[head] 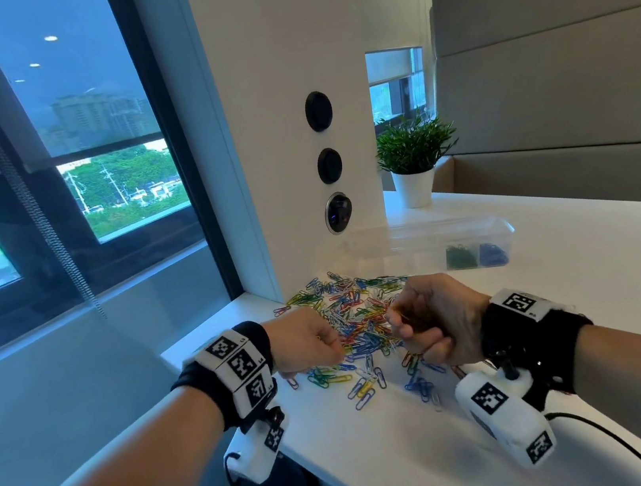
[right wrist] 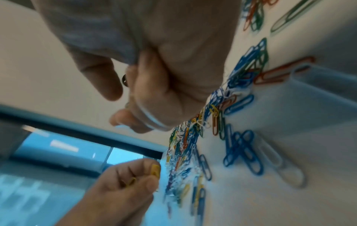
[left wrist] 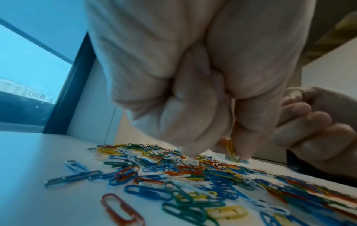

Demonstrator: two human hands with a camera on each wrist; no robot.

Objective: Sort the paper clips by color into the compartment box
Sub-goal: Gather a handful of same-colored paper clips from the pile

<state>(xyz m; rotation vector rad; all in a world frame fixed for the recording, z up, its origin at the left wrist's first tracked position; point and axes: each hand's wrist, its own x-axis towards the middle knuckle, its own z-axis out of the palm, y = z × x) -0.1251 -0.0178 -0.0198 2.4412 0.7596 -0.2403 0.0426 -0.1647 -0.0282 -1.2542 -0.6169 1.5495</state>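
Left hand [head: 304,343]: my fingers pinch yellow clips [left wrist: 230,150]. Right hand [head: 432,319]: fingers curled, contents unclear. Clip pile [head: 357,320] on bench [head: 385,462].

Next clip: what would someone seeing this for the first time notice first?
The heap of mixed-colour paper clips spread on the white table draws the eye, with both curled hands over its near edge. The left hand pinches yellow clips; the right hand is curled round a bunch of clips. Behind the heap, the clear compartment box already holds green and blue clips at its right end.
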